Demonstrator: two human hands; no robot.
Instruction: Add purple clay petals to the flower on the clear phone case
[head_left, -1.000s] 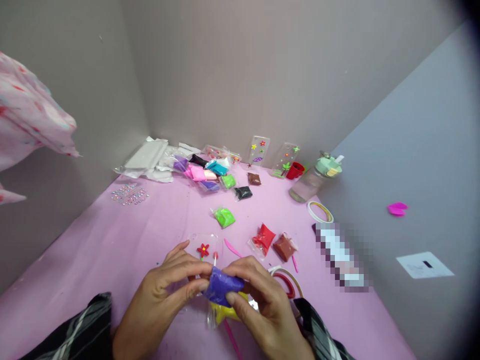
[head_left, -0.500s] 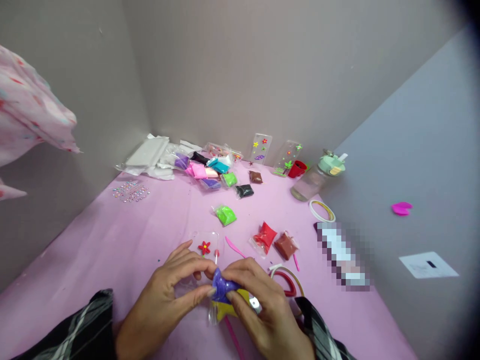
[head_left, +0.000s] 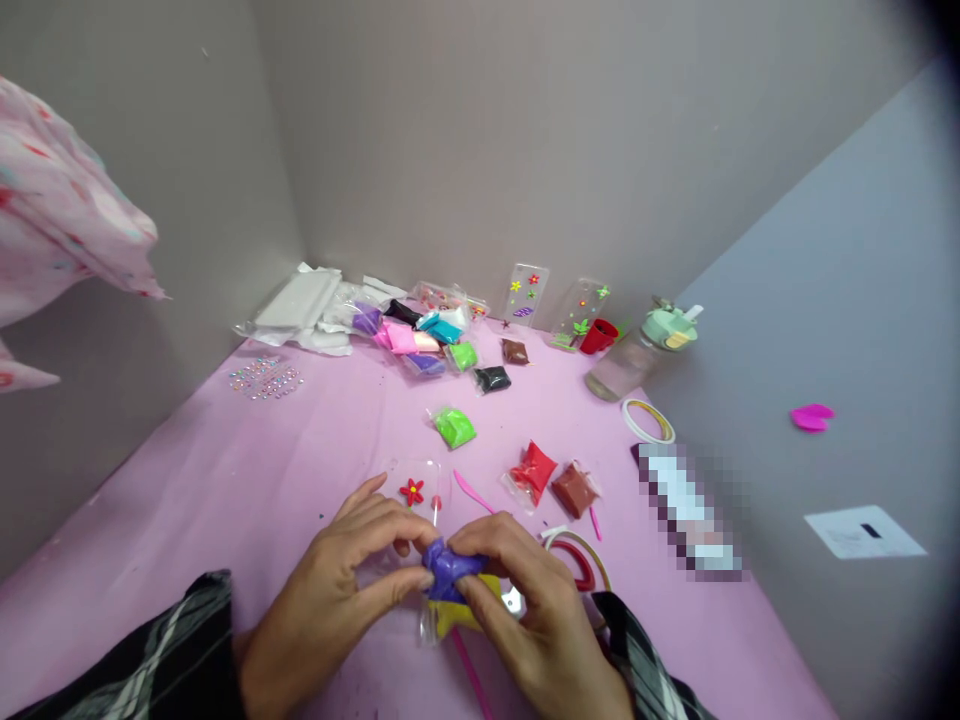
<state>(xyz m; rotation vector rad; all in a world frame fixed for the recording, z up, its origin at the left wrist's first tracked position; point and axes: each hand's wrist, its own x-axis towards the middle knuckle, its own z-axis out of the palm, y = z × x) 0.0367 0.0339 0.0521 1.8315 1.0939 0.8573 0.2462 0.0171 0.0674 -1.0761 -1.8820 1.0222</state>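
I pinch one end of the purple clay packet [head_left: 450, 572] with my left hand [head_left: 330, 580], and my right hand [head_left: 536, 600] squeezes the other end. It's up over the yellow clay packet [head_left: 459, 615], near me. Past my fingers, one clear bag has red clay [head_left: 533, 470] in it, the next has brown clay [head_left: 574, 489], and another has green clay [head_left: 456, 428]. At the back, the red cup [head_left: 600, 337] leans by the bottle [head_left: 624, 363] with a green lid [head_left: 670, 328]. I can't tell what's in either.
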